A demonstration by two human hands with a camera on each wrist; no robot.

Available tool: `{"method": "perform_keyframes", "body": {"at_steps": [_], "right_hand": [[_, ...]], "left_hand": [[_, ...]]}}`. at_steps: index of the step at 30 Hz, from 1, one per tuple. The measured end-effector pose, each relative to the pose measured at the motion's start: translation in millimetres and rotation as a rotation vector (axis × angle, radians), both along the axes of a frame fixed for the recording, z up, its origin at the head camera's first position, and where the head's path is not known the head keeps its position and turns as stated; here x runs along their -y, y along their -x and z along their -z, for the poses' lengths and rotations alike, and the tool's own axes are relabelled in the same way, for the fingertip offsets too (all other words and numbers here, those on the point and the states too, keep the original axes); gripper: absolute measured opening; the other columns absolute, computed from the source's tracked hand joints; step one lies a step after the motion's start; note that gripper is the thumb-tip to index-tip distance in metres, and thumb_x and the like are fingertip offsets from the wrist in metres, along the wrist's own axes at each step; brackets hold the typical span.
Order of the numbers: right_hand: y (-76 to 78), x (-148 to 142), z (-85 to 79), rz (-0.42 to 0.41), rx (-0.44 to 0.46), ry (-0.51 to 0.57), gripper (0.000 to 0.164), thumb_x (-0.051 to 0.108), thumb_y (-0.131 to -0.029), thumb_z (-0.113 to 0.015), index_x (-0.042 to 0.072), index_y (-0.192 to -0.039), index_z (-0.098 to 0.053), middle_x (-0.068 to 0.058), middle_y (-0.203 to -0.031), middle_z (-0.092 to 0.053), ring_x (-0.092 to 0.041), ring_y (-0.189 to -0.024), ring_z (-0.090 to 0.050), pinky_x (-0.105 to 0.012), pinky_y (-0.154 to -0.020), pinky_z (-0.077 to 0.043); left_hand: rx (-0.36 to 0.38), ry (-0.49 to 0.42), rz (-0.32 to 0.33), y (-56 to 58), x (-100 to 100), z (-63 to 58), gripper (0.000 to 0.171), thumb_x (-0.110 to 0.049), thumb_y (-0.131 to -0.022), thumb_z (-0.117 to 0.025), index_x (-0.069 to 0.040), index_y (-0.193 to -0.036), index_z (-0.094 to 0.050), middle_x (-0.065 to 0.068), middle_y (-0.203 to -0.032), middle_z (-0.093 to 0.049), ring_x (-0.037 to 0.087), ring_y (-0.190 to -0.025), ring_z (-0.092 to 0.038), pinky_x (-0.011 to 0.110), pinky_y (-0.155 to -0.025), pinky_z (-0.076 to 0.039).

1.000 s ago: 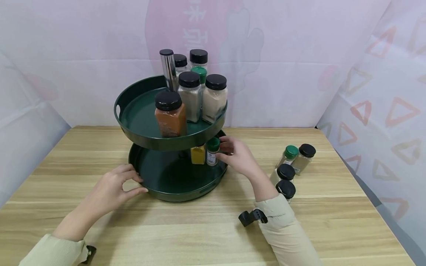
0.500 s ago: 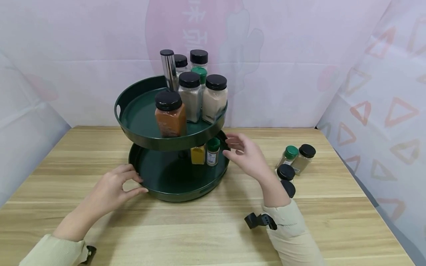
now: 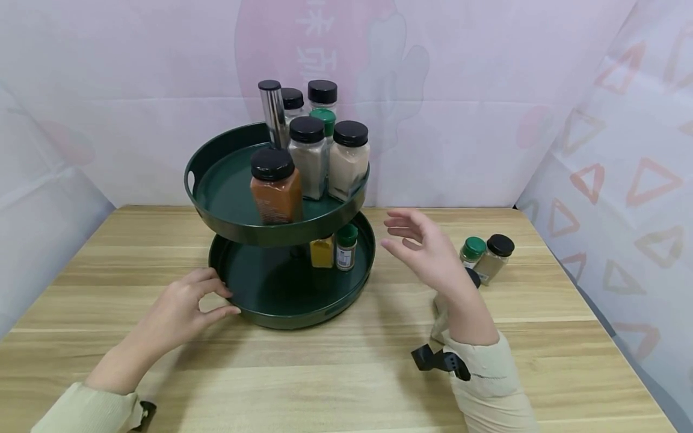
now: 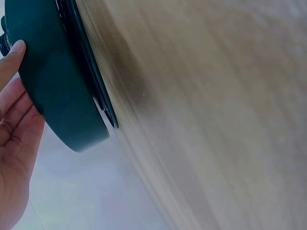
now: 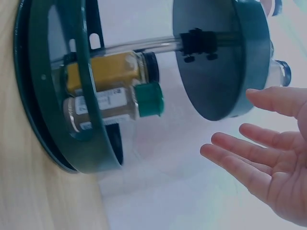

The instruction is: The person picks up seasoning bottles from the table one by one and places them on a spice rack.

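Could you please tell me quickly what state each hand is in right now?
Left hand: holding the lower tray at its rim.
Right hand: open, holding nothing.

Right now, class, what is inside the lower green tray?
A black-capped yellow jar and a green-capped jar, side by side. In the head view, the upper tray covers the yellow jar's cap and the back middle, so anything there cannot be seen.

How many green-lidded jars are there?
3: a jar on the upper tray, another on the lower tray, a third on the table. More may be hidden.
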State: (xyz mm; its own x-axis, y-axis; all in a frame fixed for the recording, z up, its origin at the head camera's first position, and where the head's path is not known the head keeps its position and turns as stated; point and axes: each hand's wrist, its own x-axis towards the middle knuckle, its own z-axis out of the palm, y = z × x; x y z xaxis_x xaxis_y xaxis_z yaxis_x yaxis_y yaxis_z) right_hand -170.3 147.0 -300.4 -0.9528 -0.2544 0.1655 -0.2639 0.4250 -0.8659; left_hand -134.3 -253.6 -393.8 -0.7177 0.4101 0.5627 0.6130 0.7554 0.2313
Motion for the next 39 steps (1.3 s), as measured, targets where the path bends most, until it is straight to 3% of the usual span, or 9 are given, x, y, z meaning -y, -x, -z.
{"method": "perform_keyframes", "body": {"at_steps": [17, 20, 24, 27, 31, 39], "right_hand": [[-6.2, -35.3, -12.4, 0.007, -0.071, 0.004, 0.047, 0.015, -0.096, -0.067, 0.009, -0.14, -0.051, -0.011, -0.136, -0.06, -0.027, -0.129, -0.057, -0.053, -0.112, -0.041], [-8.8, -41.4, -13.9, 0.026, -0.094, -0.011, 0.046, 0.016, -0.095, -0.067, 0.01, -0.139, -0.052, -0.01, -0.134, -0.061, -0.023, -0.127, -0.059, -0.046, -0.111, -0.045], [-12.2, -51.3, -15.1, 0.053, -0.147, -0.007, 0.045, 0.012, -0.095, -0.067, 0.007, -0.137, -0.053, -0.008, -0.129, -0.064, -0.014, -0.122, -0.061, -0.025, -0.102, -0.05], [-13.9, -59.4, -15.8, 0.057, -0.181, 0.027, 0.043, 0.007, -0.095, -0.066, 0.002, -0.136, -0.053, 0.001, -0.123, -0.065, -0.008, -0.117, -0.062, -0.015, -0.096, -0.05], [-15.0, -70.0, -16.2, 0.049, -0.214, 0.074, 0.042, 0.003, -0.094, -0.065, -0.001, -0.134, -0.054, 0.015, -0.117, -0.065, -0.005, -0.114, -0.063, -0.013, -0.094, -0.051], [-18.7, -93.6, -15.4, 0.11, -0.251, 0.011, 0.042, 0.007, -0.095, -0.065, 0.005, -0.136, -0.055, 0.02, -0.117, -0.065, 0.001, -0.112, -0.063, -0.01, -0.091, -0.05]], "left_hand": [[0.019, 0.0, -0.005, -1.0, -0.2, 1.1, 0.028, -0.018, -0.059, -0.094, -0.019, -0.079, -0.074, -0.009, -0.083, -0.062, 0.011, -0.072, -0.059, 0.009, -0.069, -0.046], [0.021, 0.002, -0.004, -0.8, -0.5, 1.3, 0.028, -0.017, -0.06, -0.094, -0.019, -0.079, -0.073, -0.009, -0.083, -0.062, 0.01, -0.072, -0.06, 0.011, -0.068, -0.047], [0.021, 0.003, 0.001, -0.6, -0.5, 1.9, 0.028, -0.017, -0.059, -0.094, -0.018, -0.078, -0.073, -0.009, -0.083, -0.061, 0.01, -0.071, -0.059, 0.014, -0.067, -0.049], [0.017, -0.001, 0.004, -0.8, -0.3, 1.6, 0.029, -0.017, -0.059, -0.094, -0.019, -0.078, -0.073, -0.009, -0.083, -0.061, 0.01, -0.071, -0.059, 0.014, -0.066, -0.048], [0.015, -0.003, 0.002, -0.6, -0.8, 0.5, 0.029, -0.017, -0.059, -0.094, -0.02, -0.078, -0.073, -0.009, -0.083, -0.062, 0.01, -0.072, -0.059, 0.012, -0.068, -0.048], [0.018, 0.006, -0.002, 1.0, -1.0, 1.0, 0.028, -0.015, -0.059, -0.094, -0.018, -0.078, -0.073, -0.009, -0.083, -0.061, 0.011, -0.071, -0.06, 0.011, -0.069, -0.048]]}}
